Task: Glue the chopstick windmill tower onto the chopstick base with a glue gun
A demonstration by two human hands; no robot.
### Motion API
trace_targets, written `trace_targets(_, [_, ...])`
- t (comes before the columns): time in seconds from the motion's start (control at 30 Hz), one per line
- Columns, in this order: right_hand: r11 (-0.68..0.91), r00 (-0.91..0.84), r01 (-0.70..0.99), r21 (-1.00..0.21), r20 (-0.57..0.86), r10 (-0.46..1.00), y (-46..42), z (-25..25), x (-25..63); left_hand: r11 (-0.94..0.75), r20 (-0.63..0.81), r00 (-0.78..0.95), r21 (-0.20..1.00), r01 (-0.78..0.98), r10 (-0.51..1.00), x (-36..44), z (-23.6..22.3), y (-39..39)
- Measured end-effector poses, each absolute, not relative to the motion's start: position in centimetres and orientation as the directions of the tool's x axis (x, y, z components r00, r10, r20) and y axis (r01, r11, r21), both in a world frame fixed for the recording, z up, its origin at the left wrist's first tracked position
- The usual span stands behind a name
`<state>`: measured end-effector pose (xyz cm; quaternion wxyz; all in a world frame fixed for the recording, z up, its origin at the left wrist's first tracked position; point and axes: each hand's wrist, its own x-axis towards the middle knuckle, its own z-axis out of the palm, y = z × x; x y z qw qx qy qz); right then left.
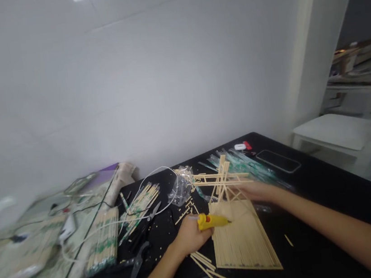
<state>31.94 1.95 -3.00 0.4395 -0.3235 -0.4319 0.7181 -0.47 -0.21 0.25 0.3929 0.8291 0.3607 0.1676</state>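
A yellow hot glue gun [213, 220] is gripped in my left hand [192, 236], its nozzle pointing right over a flat panel [242, 245] of thin wooden sticks laid side by side. My right hand [252, 189] is closed around the right side of a frame of crossed wooden sticks [224, 180], at the panel's far end. The fingertips there are partly hidden by the sticks. Whether the frame is joined to the panel I cannot tell. Loose sticks [204, 264] lie beside the panel, below my left hand.
Wrapped chopsticks [103, 241] and scissors [152, 214] lie to the left, with a dark-handled cutting tool [137, 264] nearer me. A white cable [111, 224] crosses the table. Green-printed plastic wrappers [250, 167], a phone [278, 161] and a white case [240, 147] sit at the back right.
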Motion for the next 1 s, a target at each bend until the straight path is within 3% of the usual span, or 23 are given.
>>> trace_targets(0.2, [-0.248, -0.363, -0.360, -0.899, -0.110, 0.925, 2.3, -3.1, 31.6, -0.372, -0.040, 0.667, 0.805, 0.462, 0.744, -0.6, -0.5, 0.0])
trace_targets(1.0, [-0.261, -0.373, -0.402, -0.878, -0.103, 0.922, 2.2, -2.6, 31.4, -0.407, 0.001, 0.688, 0.807, 0.429, 0.726, -0.5, 0.0, 0.0])
